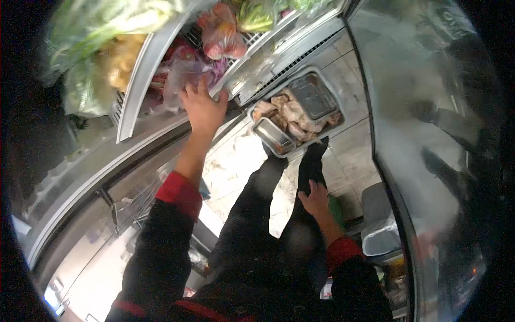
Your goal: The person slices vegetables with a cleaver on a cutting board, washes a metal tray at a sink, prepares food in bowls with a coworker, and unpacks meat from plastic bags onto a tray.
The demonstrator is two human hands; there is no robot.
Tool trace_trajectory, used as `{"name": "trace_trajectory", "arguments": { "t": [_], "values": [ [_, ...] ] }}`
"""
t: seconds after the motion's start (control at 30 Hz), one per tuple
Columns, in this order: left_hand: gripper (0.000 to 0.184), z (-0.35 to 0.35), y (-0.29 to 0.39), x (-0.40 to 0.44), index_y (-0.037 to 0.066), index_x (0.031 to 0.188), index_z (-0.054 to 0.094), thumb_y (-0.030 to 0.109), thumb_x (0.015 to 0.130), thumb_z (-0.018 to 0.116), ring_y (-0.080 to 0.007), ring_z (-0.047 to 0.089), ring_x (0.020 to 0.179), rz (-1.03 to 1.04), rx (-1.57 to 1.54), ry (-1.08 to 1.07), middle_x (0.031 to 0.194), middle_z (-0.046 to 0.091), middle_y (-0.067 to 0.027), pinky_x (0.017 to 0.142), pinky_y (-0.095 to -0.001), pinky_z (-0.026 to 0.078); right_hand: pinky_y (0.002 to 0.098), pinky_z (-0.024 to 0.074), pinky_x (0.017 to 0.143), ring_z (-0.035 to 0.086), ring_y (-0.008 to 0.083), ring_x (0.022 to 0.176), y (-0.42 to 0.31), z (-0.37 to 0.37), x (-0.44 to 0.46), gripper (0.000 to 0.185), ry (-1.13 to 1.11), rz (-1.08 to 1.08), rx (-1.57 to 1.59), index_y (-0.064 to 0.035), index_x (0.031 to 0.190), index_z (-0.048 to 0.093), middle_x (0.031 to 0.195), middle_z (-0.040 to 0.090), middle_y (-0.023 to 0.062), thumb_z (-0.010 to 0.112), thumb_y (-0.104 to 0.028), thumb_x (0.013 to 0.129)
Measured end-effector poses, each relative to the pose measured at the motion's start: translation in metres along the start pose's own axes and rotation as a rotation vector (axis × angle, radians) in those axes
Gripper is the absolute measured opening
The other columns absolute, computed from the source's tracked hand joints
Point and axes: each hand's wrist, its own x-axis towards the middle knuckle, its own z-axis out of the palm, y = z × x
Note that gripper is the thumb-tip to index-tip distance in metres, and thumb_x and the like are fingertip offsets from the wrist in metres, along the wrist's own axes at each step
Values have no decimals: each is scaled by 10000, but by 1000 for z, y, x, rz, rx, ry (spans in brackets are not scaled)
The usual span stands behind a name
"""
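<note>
My left hand [205, 110] reaches into the lower shelf of an open fridge, its fingers spread against a clear plastic bag [182, 80] with purple produce in it. Just beyond, a bag of red and orange produce [222, 35] lies on the same shelf. My right hand [315, 197] hangs over my right leg, fingers apart, holding nothing. On the floor by my feet stands a clear tub [339, 99] of pale meat pieces [292, 112], with a metal container [273, 135] and a lidded grey container [314, 96] resting on the meat.
Bagged green vegetables [115, 24] and a bag of yellow produce [118, 61] fill the shelf at upper left. A glass door [429, 118] stands open at the right. A grey bin-like container [380, 220] is beside my right arm.
</note>
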Motion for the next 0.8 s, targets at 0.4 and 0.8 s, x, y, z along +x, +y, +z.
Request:
{"name": "trace_trajectory", "arguments": {
  "t": [0.4, 0.8],
  "values": [
    [512, -20, -67, 90, 25, 1221, 628, 393, 864, 635, -385, 541, 1185, -205, 139, 117, 1233, 630, -215, 1006, -482, 418, 675, 257, 1092, 304, 419, 1400, -35, -9, 6, 522, -100, 42, -222, -144, 1287, 598, 1439, 461, 124, 628, -409, 838],
    [454, 15, -173, 110, 22, 1329, 569, 228, 927, 527, -383, 674, 997, 189, 814, -2, 1201, 649, -231, 898, -487, 517, 668, 324, 1043, 364, 444, 1355, -20, -13, -3, 423, -5, -30, -198, -152, 1196, 632, 1333, 546, 116, 678, -343, 821]
  ]
}}
